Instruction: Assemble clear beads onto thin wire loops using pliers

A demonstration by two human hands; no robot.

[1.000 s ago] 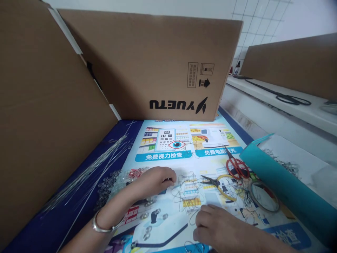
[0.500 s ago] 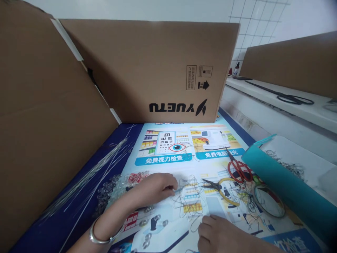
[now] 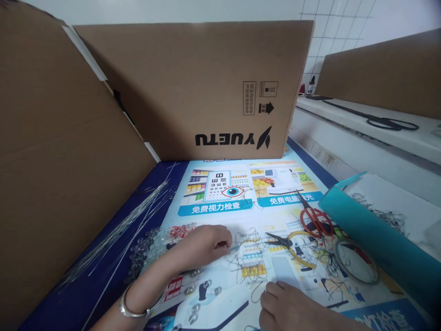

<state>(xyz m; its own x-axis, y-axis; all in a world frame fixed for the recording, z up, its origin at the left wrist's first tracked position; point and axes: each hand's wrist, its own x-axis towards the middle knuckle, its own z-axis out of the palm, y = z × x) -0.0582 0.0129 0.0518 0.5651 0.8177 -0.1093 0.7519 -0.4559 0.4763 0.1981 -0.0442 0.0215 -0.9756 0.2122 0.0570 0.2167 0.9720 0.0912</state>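
Note:
My left hand (image 3: 205,246), a silver bangle on its wrist, is closed with the fingers curled toward the thumb beside a tangle of thin wire loops (image 3: 250,259). Whatever sits between those fingertips is too small to make out. Closer to me, my right hand (image 3: 287,307) rests low over the printed sheet with its fingers folded in, and a small wire loop (image 3: 257,292) lies by its knuckles. Its fingertips are hidden. Clear beads (image 3: 156,246) are heaped behind my left forearm, and several loose clear beads (image 3: 194,314) lie between the two arms.
Yellow-handled pliers (image 3: 292,243), red-handled scissors (image 3: 315,218) and a round coil (image 3: 356,261) lie right of the wires. A teal box (image 3: 372,243) holds wire pieces at the right. Long thin wires (image 3: 120,230) lie left. Cardboard panels (image 3: 172,92) stand behind and left.
The camera view has shifted slightly. Both hands keep nearly the same pose and place, and the wires, beads and tools lie as before.

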